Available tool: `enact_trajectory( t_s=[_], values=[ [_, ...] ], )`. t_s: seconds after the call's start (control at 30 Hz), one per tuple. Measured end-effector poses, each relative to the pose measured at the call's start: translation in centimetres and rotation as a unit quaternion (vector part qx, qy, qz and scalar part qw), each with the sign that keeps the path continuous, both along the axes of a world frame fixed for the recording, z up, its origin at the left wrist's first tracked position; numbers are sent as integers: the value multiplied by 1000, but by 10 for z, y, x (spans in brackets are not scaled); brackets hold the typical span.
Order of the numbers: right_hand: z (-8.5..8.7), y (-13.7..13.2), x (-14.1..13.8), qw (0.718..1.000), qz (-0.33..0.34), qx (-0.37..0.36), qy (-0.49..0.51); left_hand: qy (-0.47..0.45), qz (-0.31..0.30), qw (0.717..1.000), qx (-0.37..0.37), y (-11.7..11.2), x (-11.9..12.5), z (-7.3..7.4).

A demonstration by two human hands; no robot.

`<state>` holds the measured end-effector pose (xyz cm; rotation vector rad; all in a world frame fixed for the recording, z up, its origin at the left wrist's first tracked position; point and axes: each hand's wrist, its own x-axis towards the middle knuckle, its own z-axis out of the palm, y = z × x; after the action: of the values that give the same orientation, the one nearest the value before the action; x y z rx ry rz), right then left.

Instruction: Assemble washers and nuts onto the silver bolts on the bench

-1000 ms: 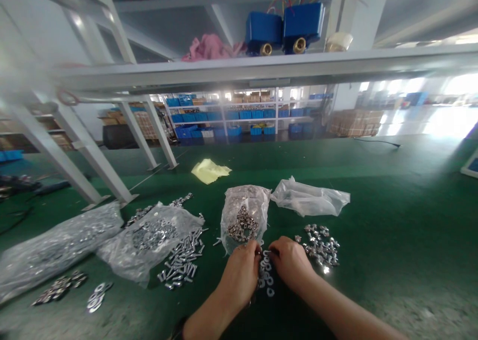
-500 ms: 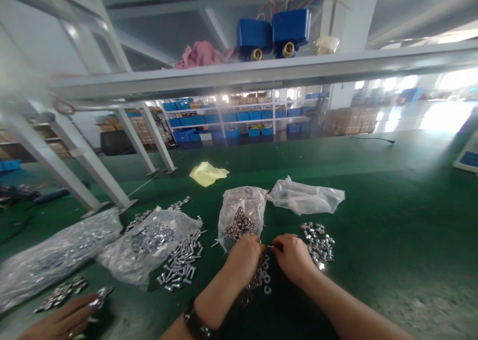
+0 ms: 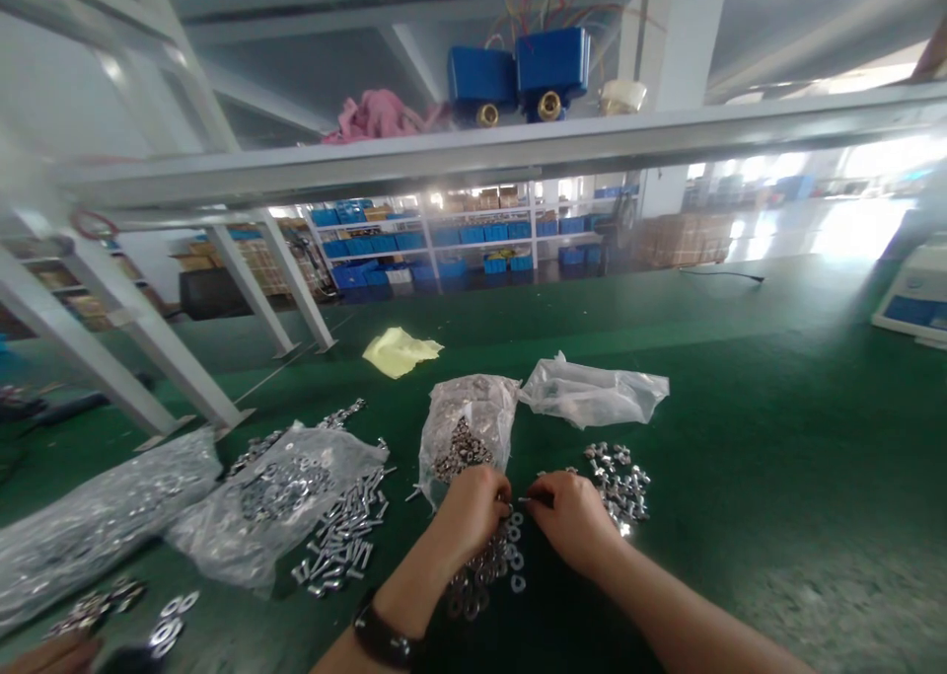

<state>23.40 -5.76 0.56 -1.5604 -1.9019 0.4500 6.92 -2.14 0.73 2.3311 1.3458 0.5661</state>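
- Another person's hand (image 3: 63, 652), cut off by the picture's edge, lies well to the left of the left hand; what it holds cannot be told.
- A dark wristband (image 3: 381, 635) sits behind the left hand, on that arm.
- Loose washers (image 3: 516, 560) lie beside the left hand and on its near side, some in the space between both hands.
- The left hand (image 3: 473, 501) has its fingers curled together; whether they grip anything cannot be told.
- The right hand (image 3: 568, 508), just apart from the left, pinches a small metal piece (image 3: 525, 499) between thumb and forefinger, its tip toward the left hand.
- Loose screws (image 3: 344, 536) are spread to the left of the left hand.
- Small metal fittings (image 3: 625, 486) are scattered just right of the right hand.
- A bag of nuts (image 3: 473, 408) stands just beyond the left hand.
- A crumpled clear bag (image 3: 596, 395) lies beyond the right hand.
- Yellow paper (image 3: 401, 351) lies farther off, beyond and left of the left hand.
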Motion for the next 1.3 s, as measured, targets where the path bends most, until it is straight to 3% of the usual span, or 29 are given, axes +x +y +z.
enact_trajectory(
  t_s=[0.17,0.3,0.53,0.63,0.77,0.83,0.93,1.0,1.13,1.3],
  values=[
    [4,-4,-5,998,22,27,53,-121,34,987,-102,-2,-5,-7],
    [6,-5,-8,994,20,34,101,-285,59,934,-205,-7,-3,-4],
    [3,-2,-8,971,9,-25,238,-277,77,945,-155,-25,3,16],
    [0,0,-8,935,28,-102,337,-289,76,943,-145,-30,4,21],
    [-4,2,-10,851,94,-211,471,-294,60,945,-127,-30,1,22],
    [-4,1,-11,815,114,-239,516,-300,68,943,-125,-28,-2,20],
    [-3,0,-13,790,120,-244,550,-335,93,927,-140,-24,-6,16],
    [-1,0,-13,789,118,-235,555,-403,90,892,-186,-22,-7,13],
    [2,-1,-14,811,110,-202,538,-529,58,784,-320,-22,-7,10],
    [8,-3,-14,884,89,-113,446,-571,16,748,-338,-24,-4,12]
  ],
)
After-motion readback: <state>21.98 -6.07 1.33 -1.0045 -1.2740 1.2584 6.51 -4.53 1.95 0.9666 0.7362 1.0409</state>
